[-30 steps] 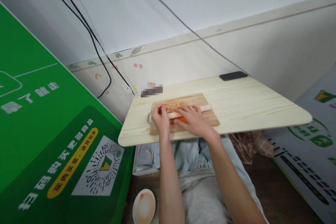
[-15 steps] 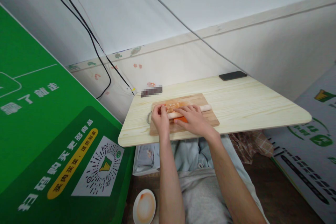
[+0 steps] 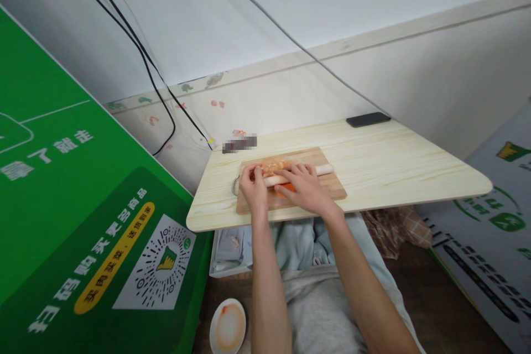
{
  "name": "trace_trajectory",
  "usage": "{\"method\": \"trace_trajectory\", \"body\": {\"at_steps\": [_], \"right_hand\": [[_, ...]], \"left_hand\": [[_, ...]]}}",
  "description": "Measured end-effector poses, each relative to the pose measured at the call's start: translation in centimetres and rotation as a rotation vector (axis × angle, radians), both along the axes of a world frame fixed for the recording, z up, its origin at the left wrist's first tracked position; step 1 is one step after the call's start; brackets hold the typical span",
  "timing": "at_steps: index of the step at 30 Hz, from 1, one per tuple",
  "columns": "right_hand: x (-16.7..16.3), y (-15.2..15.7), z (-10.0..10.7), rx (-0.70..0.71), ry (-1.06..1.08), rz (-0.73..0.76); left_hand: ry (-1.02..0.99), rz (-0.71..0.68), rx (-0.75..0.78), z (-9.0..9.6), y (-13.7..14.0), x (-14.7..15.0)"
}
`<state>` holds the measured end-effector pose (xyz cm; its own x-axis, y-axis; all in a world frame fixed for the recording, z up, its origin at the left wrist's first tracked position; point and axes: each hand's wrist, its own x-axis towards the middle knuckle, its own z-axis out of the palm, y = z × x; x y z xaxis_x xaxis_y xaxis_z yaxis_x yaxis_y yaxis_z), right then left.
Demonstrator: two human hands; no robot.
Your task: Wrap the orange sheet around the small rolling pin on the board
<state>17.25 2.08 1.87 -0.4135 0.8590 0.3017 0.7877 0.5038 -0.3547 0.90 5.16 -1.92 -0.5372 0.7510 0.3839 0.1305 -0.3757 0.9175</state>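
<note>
My right hand (image 3: 306, 183) has shifted barely, fingers spread over the rolling pin (image 3: 326, 170), so the work stays on the chopping board (image 3: 337, 191) by the bench's (image 3: 398, 168) front edge. My left hand's (image 3: 254, 189) fingers bunch beside the orange food (image 3: 277, 166); whether they pinch it, I can't tell.

Over the feed I see the bare left hand (image 3: 254, 191), fingers curled, at the left end of a pale cylindrical rod (image 3: 325, 170), the bare right hand (image 3: 305, 185) spread across its middle. An orange piece (image 3: 286, 190) shows on its near side, on a brown rectangular wooden board (image 3: 335, 191). Farther right, a flat black phone (image 3: 368, 119) lies on the pale wood-grain table (image 3: 415, 171).
</note>
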Motion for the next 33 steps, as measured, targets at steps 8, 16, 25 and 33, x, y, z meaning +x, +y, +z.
{"method": "trace_trajectory", "body": {"at_steps": [8, 16, 25, 33], "right_hand": [[0.16, 0.01, -0.19, 0.022, -0.001, 0.041], [-0.28, 0.27, -0.28, 0.043, 0.001, -0.02], [0.04, 0.29, -0.27, 0.025, 0.0, -0.008], [-0.03, 0.47, -0.58, 0.051, 0.032, -0.006]], "left_hand": [[-0.012, -0.004, 0.005, -0.03, 0.08, 0.01], [-0.01, 0.002, 0.007, 0.15, -0.04, 0.06], [-0.016, -0.009, 0.009, -0.02, 0.1, 0.04], [0.007, 0.005, -0.007, 0.12, -0.04, 0.09]]}}
